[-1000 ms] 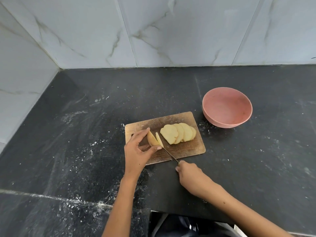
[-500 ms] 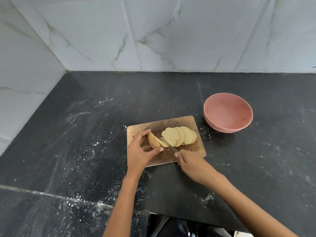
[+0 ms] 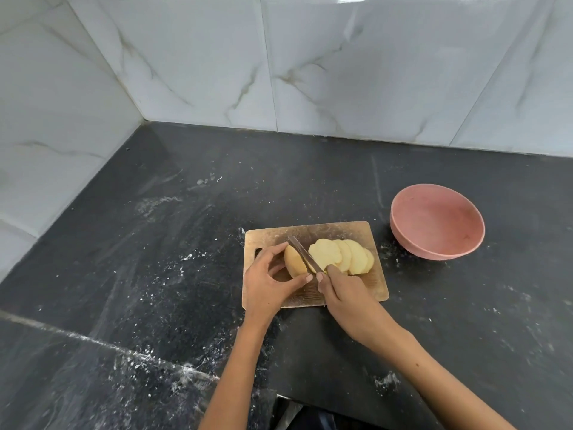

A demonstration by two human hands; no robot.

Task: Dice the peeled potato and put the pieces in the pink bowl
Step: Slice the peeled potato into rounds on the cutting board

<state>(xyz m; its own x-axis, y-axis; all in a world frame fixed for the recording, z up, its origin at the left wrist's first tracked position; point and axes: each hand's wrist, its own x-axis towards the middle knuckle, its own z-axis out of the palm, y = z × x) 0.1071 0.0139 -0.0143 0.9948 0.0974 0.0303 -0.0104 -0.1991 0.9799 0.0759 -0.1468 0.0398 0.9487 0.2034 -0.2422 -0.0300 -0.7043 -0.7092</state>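
Two hands at work over wooden cutting board (image 3: 313,234) on dark countertop (image 3: 155,243). Left hand (image 3: 266,282) pinching unsliced potato end (image 3: 294,262) between forefinger and thumb, holding it on edge at board's left half. Knife (image 3: 302,252) blade laid diagonally against cut face of that piece. Right hand (image 3: 347,293) wrapped round knife handle, at board's near edge. Fanned potato slices (image 3: 341,256) overlapping just right of blade. Pink bowl (image 3: 437,221) off board to the right, upright, nothing visible inside.
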